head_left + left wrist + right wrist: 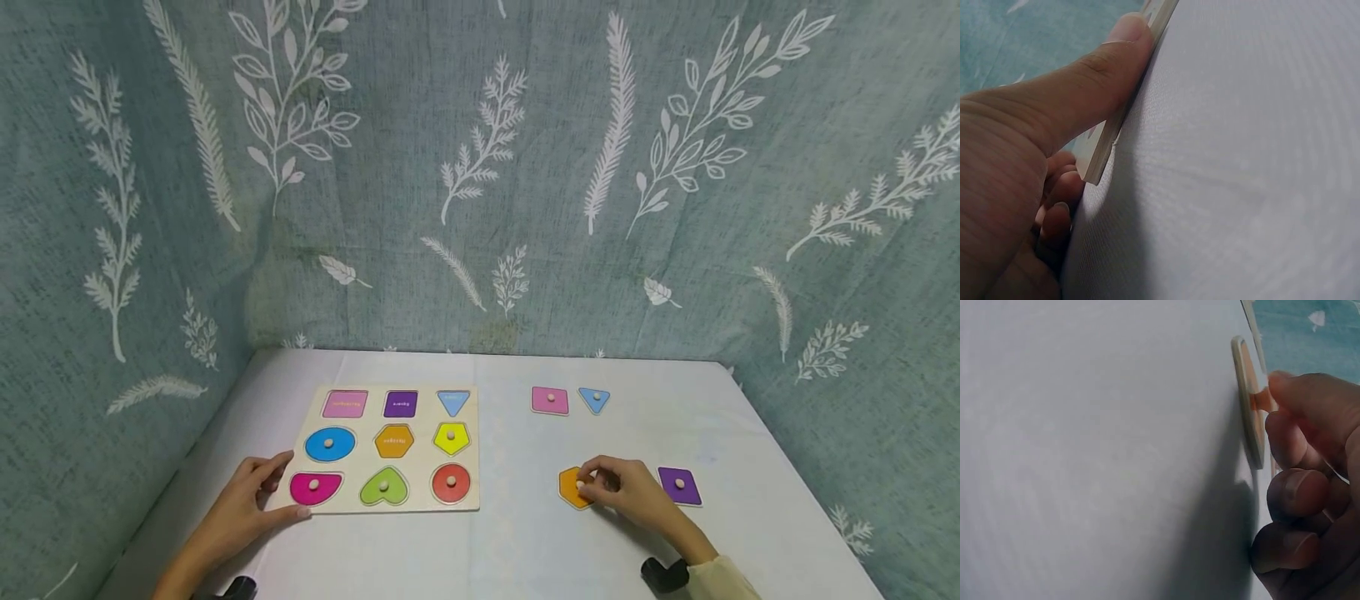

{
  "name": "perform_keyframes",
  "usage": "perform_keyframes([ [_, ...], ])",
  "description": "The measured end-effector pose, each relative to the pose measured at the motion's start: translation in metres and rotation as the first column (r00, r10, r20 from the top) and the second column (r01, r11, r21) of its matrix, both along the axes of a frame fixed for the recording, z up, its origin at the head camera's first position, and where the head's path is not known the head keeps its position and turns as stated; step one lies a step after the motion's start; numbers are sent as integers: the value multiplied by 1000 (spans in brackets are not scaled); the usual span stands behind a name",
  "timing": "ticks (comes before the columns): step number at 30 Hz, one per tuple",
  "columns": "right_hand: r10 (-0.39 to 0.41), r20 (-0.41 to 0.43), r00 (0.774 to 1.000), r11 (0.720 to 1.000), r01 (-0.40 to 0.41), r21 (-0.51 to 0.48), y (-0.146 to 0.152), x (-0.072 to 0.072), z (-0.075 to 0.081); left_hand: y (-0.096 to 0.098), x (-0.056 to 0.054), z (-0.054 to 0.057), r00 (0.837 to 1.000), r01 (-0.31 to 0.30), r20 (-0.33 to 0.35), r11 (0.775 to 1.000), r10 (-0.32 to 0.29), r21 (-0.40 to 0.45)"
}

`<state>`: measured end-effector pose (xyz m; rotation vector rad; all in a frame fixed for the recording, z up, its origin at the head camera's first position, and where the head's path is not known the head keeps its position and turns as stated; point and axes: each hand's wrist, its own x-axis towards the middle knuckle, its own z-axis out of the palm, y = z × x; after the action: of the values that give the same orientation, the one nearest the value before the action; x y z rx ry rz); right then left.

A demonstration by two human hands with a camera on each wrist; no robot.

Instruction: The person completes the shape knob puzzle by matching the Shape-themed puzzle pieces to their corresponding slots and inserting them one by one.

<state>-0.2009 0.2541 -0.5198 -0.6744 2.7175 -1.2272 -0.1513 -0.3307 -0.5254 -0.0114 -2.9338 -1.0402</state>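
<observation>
A wooden peg puzzle board (420, 462) lies on the left of the white table. My left hand (240, 504) grips its near left corner, thumb along the front edge and fingers at the left side; the thumb (1097, 75) and board edge (1102, 153) show in the left wrist view. My right hand (630, 492) pinches the knob (1261, 400) of an orange hexagon puzzle piece (568, 488) between thumb and index finger, with the other fingers curled. Inside the board, the hexagon recess (393, 442) shows its printed orange bottom.
A purple square piece (679, 485) lies right of my right hand. Farther back are a pink rectangle piece (550, 400) and a blue triangle piece (594, 400). Several knobbed pieces, such as the red circle (451, 492), sit in the board. Patterned green cloth (480, 275) hangs around the table.
</observation>
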Motion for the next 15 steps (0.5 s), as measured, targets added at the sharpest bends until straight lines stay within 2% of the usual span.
perform_keyframes([
  [6,-16,9,1000,999,16,32,-1,1,-3,1,2,-4,1000,-6,-4,1000,6,-16],
  [15,-22,-6,1000,998,22,56,-1,-1,-3,1,1,-2,1000,-7,-12,1000,7,-10],
])
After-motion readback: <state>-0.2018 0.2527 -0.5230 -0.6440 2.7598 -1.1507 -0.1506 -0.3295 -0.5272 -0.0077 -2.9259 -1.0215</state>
